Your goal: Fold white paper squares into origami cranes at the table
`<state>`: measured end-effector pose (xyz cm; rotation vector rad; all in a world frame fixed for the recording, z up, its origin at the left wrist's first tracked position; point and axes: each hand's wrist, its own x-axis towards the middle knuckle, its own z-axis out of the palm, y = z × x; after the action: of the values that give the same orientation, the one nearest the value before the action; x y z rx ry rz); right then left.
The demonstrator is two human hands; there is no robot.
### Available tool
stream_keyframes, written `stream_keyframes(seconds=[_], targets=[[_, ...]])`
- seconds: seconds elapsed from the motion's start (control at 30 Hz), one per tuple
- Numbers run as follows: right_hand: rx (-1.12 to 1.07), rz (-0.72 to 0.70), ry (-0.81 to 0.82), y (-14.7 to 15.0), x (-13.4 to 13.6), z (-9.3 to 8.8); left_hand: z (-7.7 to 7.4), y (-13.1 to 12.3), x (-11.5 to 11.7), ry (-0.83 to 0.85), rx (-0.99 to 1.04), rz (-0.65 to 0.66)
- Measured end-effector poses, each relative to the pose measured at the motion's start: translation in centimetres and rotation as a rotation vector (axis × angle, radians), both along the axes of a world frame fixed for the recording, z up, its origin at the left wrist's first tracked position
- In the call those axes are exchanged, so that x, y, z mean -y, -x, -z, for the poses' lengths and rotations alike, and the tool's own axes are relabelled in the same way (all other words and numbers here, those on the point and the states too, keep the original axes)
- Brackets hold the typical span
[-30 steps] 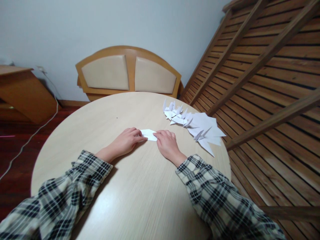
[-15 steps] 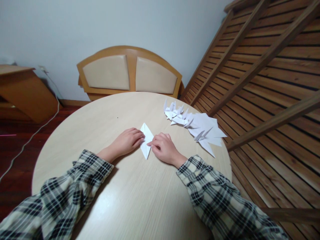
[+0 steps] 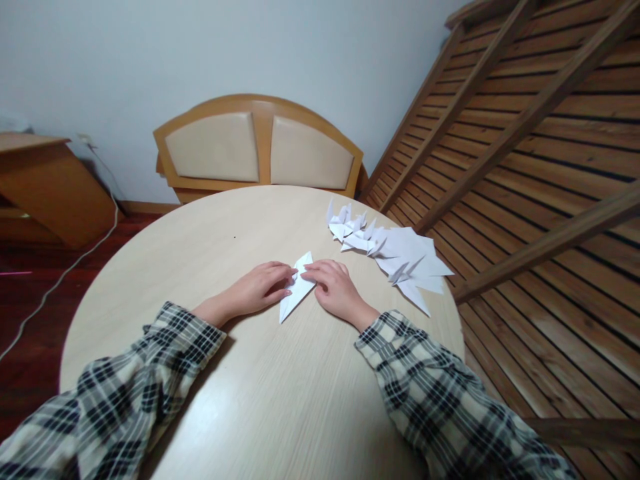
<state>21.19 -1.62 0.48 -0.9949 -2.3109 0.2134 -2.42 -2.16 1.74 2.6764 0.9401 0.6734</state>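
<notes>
A white folded paper point(image 3: 299, 293), shaped like a narrow diamond, lies slantwise on the round table point(image 3: 240, 393). My left hand point(image 3: 263, 288) grips its left side, with thumb and fingertips at the edge. On the opposite side, my right hand point(image 3: 337, 288) has its fingers on the upper right edge and its thumb tucked below. Fingertips cover part of the paper's upper half. To the right stand several white paper cranes point(image 3: 350, 230), one of them point(image 3: 410, 283) nearer to me than the others.
White paper sheets point(image 3: 417, 257) lie beside the cranes near the table's right edge. A wooden headboard point(image 3: 263, 143) with pale panels stands beyond the table. Slatted wood point(image 3: 540, 173) leans along the right. A cable point(image 3: 65, 270) runs over the floor at left.
The folded paper has turned clockwise from nearly upright to a slant, its top now pointing to the right. Both hands have shifted slightly right with it.
</notes>
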Motion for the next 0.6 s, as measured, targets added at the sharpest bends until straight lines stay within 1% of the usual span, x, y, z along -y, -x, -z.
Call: stream_keyframes(seconds=[0.13, 0.27, 0.43, 0.5, 0.6], targets=[[-0.014, -0.007, 0.005, -0.7, -0.7, 0.2, -0.4, -0.1, 0.1, -0.002, 0.035, 0.039], [0.003, -0.055, 0.019, -1.1, -1.0, 0.1, -0.4, -0.1, 0.1, 0.001, 0.041, 0.053], [0.034, -0.102, 0.024, -1.2, -0.9, 0.0, -0.2, -0.1, 0.4, 0.066, 0.077, -0.026], [0.035, -0.105, 0.022, -1.1, -0.9, 0.0, -0.4, -0.2, 0.6, 0.083, 0.066, -0.053], [0.035, -0.11, 0.017, -1.1, -0.8, -0.2, -0.9, -0.3, 0.8, 0.087, 0.029, -0.056]])
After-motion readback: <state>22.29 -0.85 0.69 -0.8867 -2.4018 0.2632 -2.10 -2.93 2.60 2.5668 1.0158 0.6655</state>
